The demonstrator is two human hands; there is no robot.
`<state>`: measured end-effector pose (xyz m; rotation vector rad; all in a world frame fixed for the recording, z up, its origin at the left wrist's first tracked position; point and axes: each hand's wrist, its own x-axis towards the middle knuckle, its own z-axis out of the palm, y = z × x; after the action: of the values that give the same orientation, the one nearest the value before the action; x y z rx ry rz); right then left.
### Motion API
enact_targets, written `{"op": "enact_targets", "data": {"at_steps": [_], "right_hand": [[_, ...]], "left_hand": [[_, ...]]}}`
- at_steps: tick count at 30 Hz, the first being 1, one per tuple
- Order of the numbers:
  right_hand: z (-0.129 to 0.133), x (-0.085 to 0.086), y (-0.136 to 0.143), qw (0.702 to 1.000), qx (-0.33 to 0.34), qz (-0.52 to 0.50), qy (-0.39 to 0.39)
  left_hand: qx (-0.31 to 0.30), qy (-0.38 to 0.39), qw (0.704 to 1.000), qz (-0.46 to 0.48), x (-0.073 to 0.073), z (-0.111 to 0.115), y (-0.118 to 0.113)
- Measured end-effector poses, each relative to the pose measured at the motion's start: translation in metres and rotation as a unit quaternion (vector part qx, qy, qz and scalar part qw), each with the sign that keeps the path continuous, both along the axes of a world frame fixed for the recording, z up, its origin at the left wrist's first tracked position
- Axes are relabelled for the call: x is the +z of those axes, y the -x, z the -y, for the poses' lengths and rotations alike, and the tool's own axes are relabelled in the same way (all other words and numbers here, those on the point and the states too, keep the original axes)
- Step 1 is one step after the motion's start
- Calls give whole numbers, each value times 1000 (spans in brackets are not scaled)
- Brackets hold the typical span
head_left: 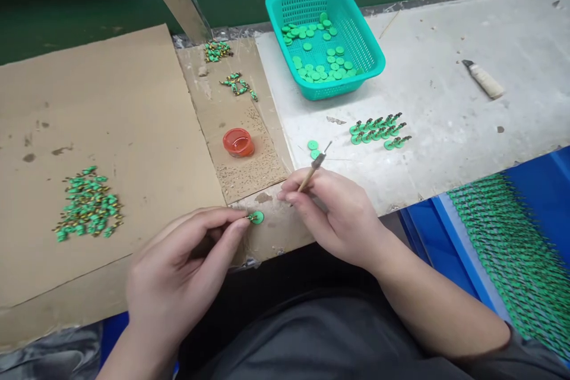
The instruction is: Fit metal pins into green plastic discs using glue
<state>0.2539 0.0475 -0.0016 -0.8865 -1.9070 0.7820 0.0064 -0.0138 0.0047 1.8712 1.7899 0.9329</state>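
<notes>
My left hand pinches a tiny green and brown painted figure joined to a round green disc near the front edge of the table. To its right, my right hand holds a thin wooden-handled tool like a pen, its dark collar and fine tip pointing up and away. Beyond that tip lie two loose green discs, one partly behind the tool. An orange-red cup of clear liquid stands between the hands and the back wall. Rows of small figures on green discs stand to the right.
A turquoise basket holds many green discs. Loose small figures lie in a pile on the left cardboard and in heaps farther back. A worn cutter knife lies right. Below, a blue tray carries dense rows of figures.
</notes>
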Motion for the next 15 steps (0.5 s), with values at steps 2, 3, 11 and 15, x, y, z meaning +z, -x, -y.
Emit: {"op": "enact_targets", "data": {"at_steps": [2, 3, 11, 15], "right_hand": [[0, 0, 0, 1000, 1, -1, 2], [-1, 0, 0, 1000, -1, 2, -1], [2, 2, -9, 997, 2, 58, -43], [3, 6, -17, 994, 2, 108, -22]], "left_hand": [[-7, -3, 1000, 1, 0, 0, 0], [-9, -6, 1000, 1, 0, 0, 0], [-36, -41, 998, -30, 0, 2, -3], [-54, -53, 997, -29, -3, 2, -3]]}}
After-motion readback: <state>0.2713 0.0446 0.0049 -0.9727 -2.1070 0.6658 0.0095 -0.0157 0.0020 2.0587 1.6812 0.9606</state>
